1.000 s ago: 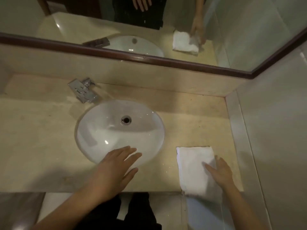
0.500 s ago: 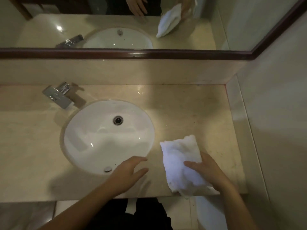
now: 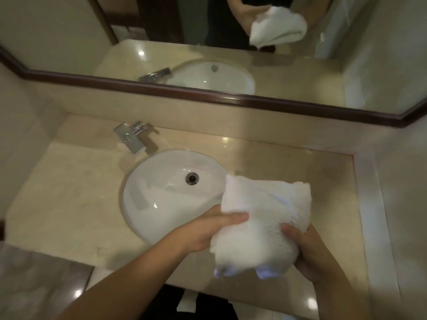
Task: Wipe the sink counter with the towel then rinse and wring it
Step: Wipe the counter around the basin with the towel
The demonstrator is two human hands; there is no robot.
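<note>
I gripped the white towel in both my left hand and right hand, bunching it; wiping the beige counter came next.

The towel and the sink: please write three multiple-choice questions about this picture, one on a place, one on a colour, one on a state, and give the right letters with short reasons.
1. Where is the faucet relative to the basin?
A. At its far left edge
B. At its near right edge
C. Inside it, over the drain

2. What colour is the towel?
A. Blue
B. White
C. Brown

3. How is the towel held?
A. Lying flat on the counter, untouched
B. Hanging from the mirror frame
C. Gripped by both hands above the counter

Answers:
1. A, since the chrome faucet stands on the counter behind and left of the basin.
2. B, since the cloth is plain white.
3. C, since the left hand pinches its left side and the right hand holds its right side, the cloth bunched between them.
</note>
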